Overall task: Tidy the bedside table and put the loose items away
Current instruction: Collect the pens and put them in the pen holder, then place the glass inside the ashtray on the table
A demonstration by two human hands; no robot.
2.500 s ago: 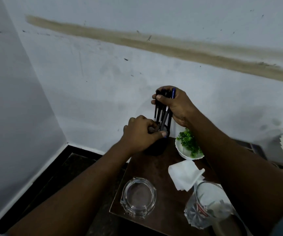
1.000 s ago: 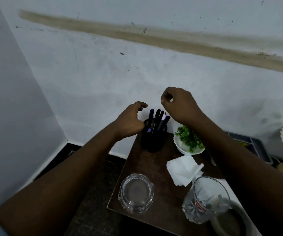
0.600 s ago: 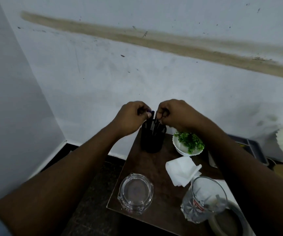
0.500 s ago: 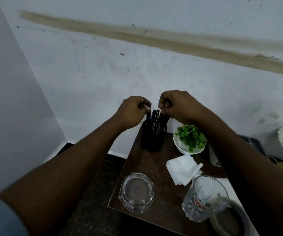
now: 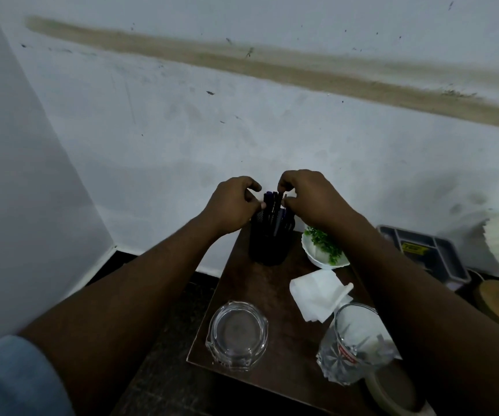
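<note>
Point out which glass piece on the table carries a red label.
The cut-glass mug at the near right corner of the table: red print shows on its side. The low glass ashtray to its left is plain.

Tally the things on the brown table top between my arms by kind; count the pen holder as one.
Glassware: 2, ashtray and cut-glass cup
Black pen holder: 1
White bowl of greenery: 1
White paper napkin: 1
Total: 5
The pens inside: too bunched to count.
</note>
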